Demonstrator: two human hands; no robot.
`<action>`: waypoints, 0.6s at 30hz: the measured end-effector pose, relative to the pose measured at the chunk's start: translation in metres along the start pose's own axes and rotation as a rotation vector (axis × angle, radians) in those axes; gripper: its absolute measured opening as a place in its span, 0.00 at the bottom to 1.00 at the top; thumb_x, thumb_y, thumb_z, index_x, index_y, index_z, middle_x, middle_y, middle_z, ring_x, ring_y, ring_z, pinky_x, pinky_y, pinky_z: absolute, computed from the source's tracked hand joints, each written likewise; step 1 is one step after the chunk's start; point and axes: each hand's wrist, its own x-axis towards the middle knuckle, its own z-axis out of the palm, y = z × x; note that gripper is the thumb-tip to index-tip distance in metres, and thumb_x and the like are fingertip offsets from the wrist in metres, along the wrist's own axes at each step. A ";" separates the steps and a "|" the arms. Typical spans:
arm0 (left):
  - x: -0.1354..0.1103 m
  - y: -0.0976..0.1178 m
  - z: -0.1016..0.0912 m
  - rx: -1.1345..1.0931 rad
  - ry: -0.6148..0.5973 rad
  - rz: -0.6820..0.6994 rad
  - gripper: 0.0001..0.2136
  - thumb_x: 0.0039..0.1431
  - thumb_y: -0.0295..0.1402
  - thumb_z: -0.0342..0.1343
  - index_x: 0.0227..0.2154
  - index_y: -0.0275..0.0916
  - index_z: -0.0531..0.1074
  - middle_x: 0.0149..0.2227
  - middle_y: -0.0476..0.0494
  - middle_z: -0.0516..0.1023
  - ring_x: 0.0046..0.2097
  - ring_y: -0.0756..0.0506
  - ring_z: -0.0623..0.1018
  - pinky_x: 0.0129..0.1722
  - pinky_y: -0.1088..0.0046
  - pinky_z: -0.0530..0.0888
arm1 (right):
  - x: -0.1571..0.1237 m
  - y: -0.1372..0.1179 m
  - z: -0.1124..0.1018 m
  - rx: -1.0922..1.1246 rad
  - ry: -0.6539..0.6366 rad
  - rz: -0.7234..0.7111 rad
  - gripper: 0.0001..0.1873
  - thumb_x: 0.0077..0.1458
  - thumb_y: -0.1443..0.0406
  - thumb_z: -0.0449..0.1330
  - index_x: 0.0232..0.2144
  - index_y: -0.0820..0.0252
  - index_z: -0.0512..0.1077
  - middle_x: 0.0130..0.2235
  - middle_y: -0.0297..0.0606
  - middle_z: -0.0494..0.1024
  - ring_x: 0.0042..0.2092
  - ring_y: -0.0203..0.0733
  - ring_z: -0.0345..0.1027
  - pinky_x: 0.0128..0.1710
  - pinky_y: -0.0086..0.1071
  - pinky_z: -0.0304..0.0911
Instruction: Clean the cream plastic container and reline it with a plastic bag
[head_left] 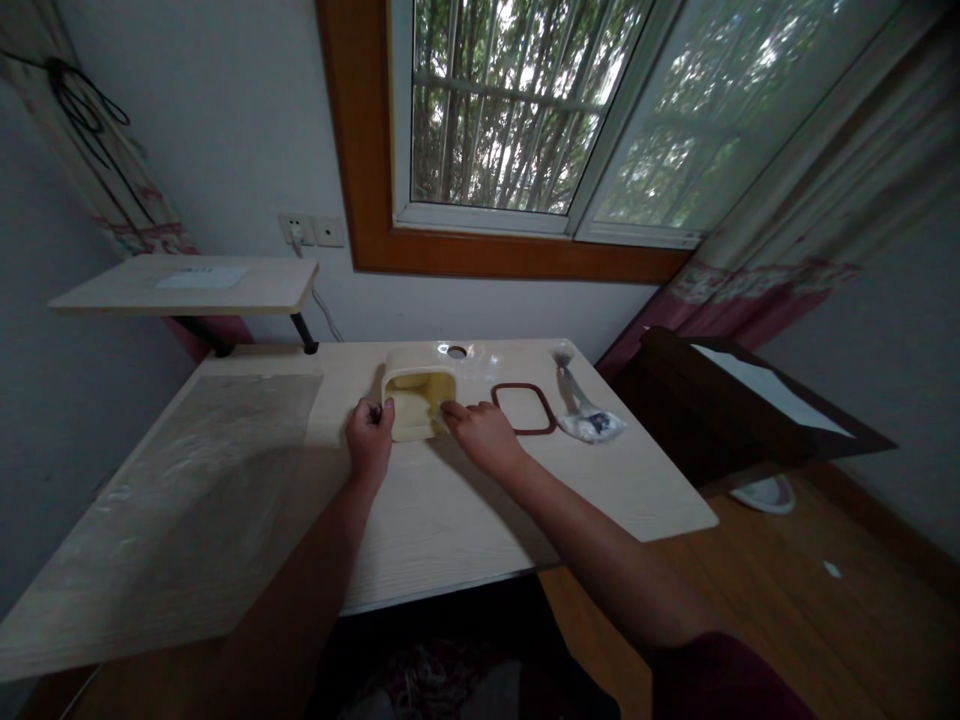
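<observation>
A cream-coloured plastic box (pixel 415 432) with rounded corners stands on the table, its open side facing me. My left hand (pixel 369 435) is closed on the box's left wall, the thumb at its front edge. Something small and dark shows among those fingers; I cannot make out what it is. My right hand (pixel 484 432) is at the box's right edge, its fingers bent together at the opening. What those fingertips pinch, if anything, is too small to tell. Right of that hand lies a reddish-brown rounded frame (pixel 551 415), flat on the table.
A clear plastic bag (pixel 592 425) with small contents lies at the table's right. Clear sheeting (pixel 217 470) covers part of the left side. A raised shelf (pixel 187 285) stands at the back left. Beyond the table's right edge is dark furniture (pixel 675 420).
</observation>
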 end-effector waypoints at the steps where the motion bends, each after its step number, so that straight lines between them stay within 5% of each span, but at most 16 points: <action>1: 0.001 0.000 0.000 0.002 0.000 -0.004 0.16 0.59 0.41 0.57 0.23 0.41 0.60 0.21 0.55 0.58 0.25 0.50 0.61 0.28 0.74 0.59 | 0.001 0.001 -0.002 0.001 0.006 -0.001 0.17 0.67 0.70 0.48 0.51 0.63 0.74 0.55 0.50 0.75 0.39 0.44 0.75 0.38 0.37 0.63; 18: 0.005 0.002 -0.004 0.019 0.021 0.012 0.14 0.60 0.39 0.55 0.23 0.41 0.60 0.22 0.54 0.60 0.26 0.50 0.61 0.27 0.74 0.58 | 0.007 -0.001 -0.007 -0.026 0.026 -0.007 0.14 0.67 0.70 0.49 0.46 0.63 0.74 0.54 0.49 0.76 0.39 0.44 0.75 0.37 0.37 0.62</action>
